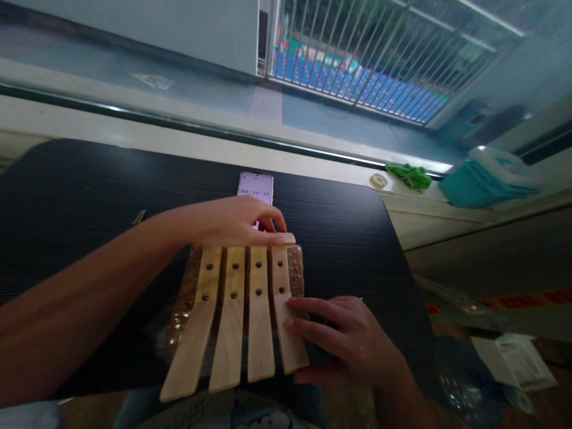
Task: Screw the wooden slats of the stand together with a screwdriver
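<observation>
Several pale wooden slats point(229, 348) lie side by side over brown bubble wrap point(181, 319). They fan out toward me, and each shows two screws or holes. The rightmost wooden slat point(292, 351) is between my hands. My left hand point(250, 221) reaches across the far ends, thumb and fingers closed at this slat's far end. My right hand point(344, 339) grips the same slat at its near, wider part, two fingertips on its top face and the thumb by its right edge. Partly behind my left hand, a phone point(256, 185) with a timer lies on the table.
The black table point(344, 238) has rounded far corners. A small blade-like item point(139, 217) lies on the left. On the sill are a tape roll point(378, 180), a green cloth point(410, 176) and a teal bin point(485, 182). A large clear bottle point(465, 381) stands low at right.
</observation>
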The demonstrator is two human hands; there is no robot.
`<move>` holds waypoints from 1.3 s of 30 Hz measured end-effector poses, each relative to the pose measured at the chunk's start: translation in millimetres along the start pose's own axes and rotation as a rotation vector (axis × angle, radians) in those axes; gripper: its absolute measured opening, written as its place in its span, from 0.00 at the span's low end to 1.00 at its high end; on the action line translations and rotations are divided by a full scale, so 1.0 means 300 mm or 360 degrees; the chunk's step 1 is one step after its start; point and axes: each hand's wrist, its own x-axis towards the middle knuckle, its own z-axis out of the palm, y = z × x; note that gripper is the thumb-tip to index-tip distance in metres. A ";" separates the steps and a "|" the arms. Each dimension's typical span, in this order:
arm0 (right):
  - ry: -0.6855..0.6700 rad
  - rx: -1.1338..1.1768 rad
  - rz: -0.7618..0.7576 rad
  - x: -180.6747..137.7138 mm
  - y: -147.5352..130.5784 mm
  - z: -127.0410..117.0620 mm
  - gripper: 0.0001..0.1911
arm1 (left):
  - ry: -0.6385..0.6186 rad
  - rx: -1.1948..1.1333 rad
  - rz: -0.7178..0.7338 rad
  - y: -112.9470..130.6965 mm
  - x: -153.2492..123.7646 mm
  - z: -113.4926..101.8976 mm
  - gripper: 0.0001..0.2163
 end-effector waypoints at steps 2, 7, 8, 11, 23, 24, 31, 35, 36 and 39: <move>-0.0002 -0.0008 0.0000 0.003 -0.001 -0.004 0.22 | 0.0003 0.0004 -0.0007 0.001 0.000 0.000 0.17; -0.0018 -0.0019 0.0012 0.009 -0.003 -0.010 0.22 | 0.0005 0.0013 -0.0006 -0.001 -0.001 0.000 0.18; -0.0022 -0.0016 0.0009 0.010 -0.003 -0.010 0.23 | 0.0004 0.0012 -0.0008 -0.001 -0.001 0.000 0.19; -0.0015 -0.0013 0.0010 0.012 -0.002 -0.008 0.23 | 0.0009 0.0009 -0.0014 -0.002 0.001 0.001 0.18; -0.0006 -0.0013 -0.0013 0.009 0.006 -0.005 0.23 | 0.0023 0.0012 -0.0006 -0.007 0.001 0.004 0.17; -0.0005 -0.0014 -0.0014 0.009 0.006 -0.006 0.23 | 0.0025 0.0007 -0.0004 -0.008 0.000 0.004 0.16; -0.0017 -0.0011 -0.0017 0.016 0.004 -0.009 0.23 | 0.0032 0.0033 0.0006 -0.006 0.002 0.004 0.18; -0.0039 -0.0017 -0.0017 0.012 0.005 -0.008 0.24 | 0.0032 0.0033 -0.0008 -0.008 0.004 0.005 0.20; -0.0044 -0.0024 -0.0012 0.011 0.005 -0.009 0.24 | 0.0033 0.0030 -0.0004 -0.009 0.004 0.005 0.20; -0.0067 -0.0048 0.0009 0.007 0.006 -0.012 0.24 | 0.0042 0.0025 0.0027 -0.011 0.004 0.004 0.20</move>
